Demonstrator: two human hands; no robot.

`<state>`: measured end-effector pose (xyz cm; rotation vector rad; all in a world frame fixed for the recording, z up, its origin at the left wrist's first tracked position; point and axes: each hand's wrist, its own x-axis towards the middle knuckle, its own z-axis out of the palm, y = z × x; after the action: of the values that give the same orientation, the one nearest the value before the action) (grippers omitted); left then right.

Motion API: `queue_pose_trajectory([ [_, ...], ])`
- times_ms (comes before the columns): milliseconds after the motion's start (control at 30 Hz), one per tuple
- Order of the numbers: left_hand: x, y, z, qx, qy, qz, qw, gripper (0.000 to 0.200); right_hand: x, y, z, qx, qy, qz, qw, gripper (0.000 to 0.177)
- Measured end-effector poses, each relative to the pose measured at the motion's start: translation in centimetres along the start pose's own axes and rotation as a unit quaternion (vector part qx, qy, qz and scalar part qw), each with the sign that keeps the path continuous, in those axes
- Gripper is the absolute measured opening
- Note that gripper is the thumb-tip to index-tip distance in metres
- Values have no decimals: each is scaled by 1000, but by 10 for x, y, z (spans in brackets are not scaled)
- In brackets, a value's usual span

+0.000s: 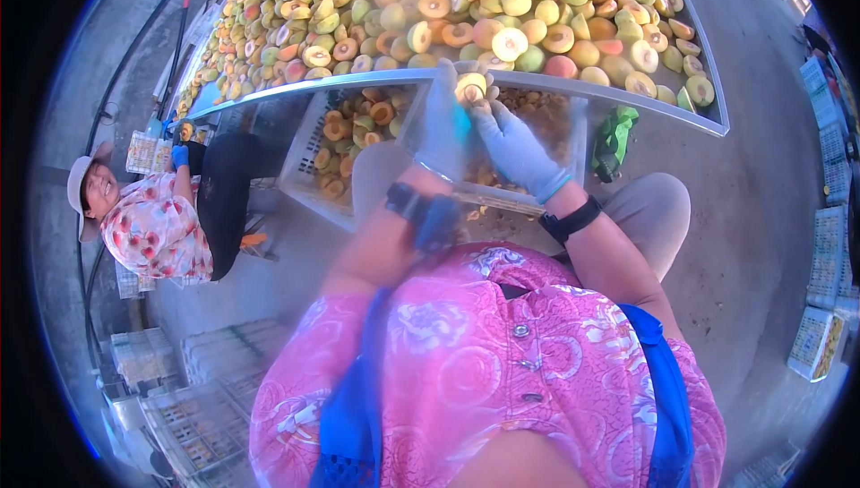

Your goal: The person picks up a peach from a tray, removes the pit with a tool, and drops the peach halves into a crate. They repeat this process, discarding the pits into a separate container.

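Pale-blue gloves cover both hands. The left grip (442, 121) is closed around a cut fruit (470, 87) (its pale flesh faces up), held just by the near rim of the metal-edged counter (627, 99) heaped with fruit. The right grip (518, 149) has its fingers bunched against the fruit's lower edge; blur hides how firmly they pinch. Below sit a left crate (303, 149) and a right crate (579, 134).

Fruit-processing work area | metal-rimmed table (591, 91) heaped with halved stone fruit (511, 43) | stacked plastic crates (826, 255) | concrete floor (743, 175)
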<state>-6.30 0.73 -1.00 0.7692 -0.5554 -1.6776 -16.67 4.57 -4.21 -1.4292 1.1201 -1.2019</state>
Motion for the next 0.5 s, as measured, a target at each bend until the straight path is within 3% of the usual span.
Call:
queue_pose_trajectory([
  [100, 5, 1, -1, 41, -2, 44, 998, 47, -3, -2, 0, 5, -15, 20, 1000, 48],
  [267, 4, 10, -4, 150, -31, 10, 988, 57, -5, -9, -2, 51, -28, 6, 998, 48],
  [333, -8, 6, -6, 165, -31, 22, 986, 61, -13, -38, -19, 99, -121, 242, 958, 48],
  [400, -5, 16, -1, 183, -61, -43, 980, 64, -12, -24, -19, 137, -118, 206, 962, 46],
  [467, 26, 16, -11, 201, -81, 1, 976, 65, -11, -25, -19, 156, -129, 170, 964, 45],
  [500, 25, 16, -10, 208, -83, -12, 975, 64, -14, -27, -22, 143, -136, 196, 960, 42],
])
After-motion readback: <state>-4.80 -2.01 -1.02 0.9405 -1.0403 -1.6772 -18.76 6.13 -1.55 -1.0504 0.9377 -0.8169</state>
